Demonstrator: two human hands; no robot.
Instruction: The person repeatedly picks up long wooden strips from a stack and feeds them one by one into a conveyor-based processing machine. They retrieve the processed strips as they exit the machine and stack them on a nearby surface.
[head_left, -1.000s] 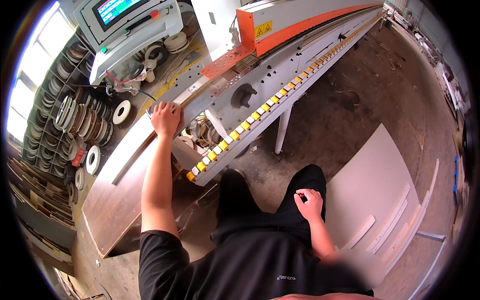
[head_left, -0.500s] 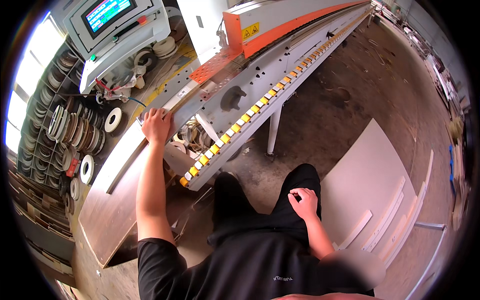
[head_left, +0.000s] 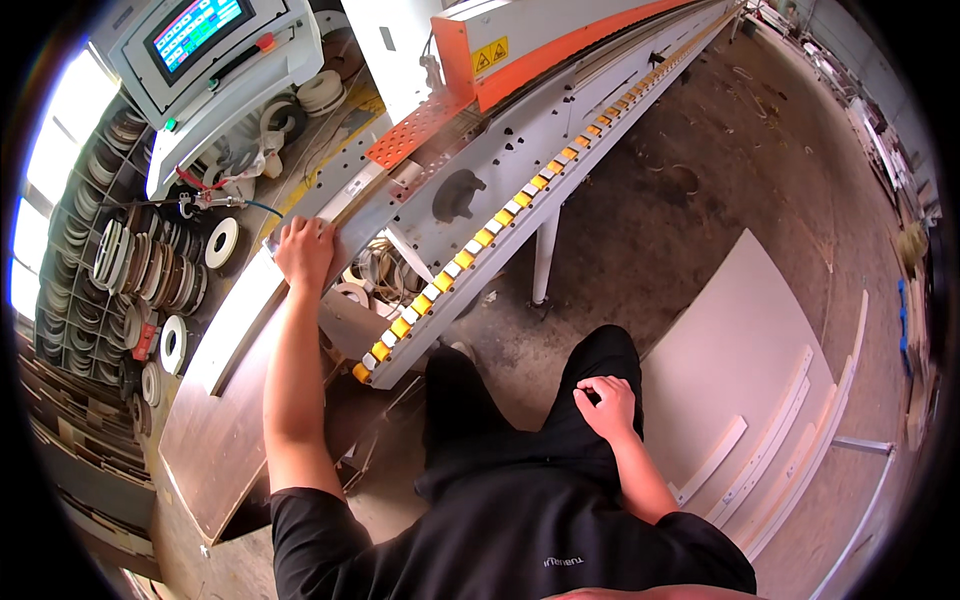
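My left hand (head_left: 304,254) is at the end of an orange and grey machine (head_left: 480,62), its fingers curled over a long narrow pale board (head_left: 240,328). The board's near end reaches over a brown wooden table (head_left: 222,440). Its far part runs along the machine bed toward an orange perforated plate (head_left: 402,138). My right hand (head_left: 606,404) rests on my right thigh, fingers loosely curled in, and no object shows in it.
Yellow and white rollers (head_left: 442,282) line a rail slanting away to the upper right. A control panel (head_left: 205,42) stands at upper left, above racked rolls of edging (head_left: 135,260). A large pale panel (head_left: 725,340) with several narrow strips (head_left: 765,440) lies at my right.
The view has shifted slightly, so the machine and control panel sit a little further left. My left hand remains on the board and my right hand stays on the thigh.
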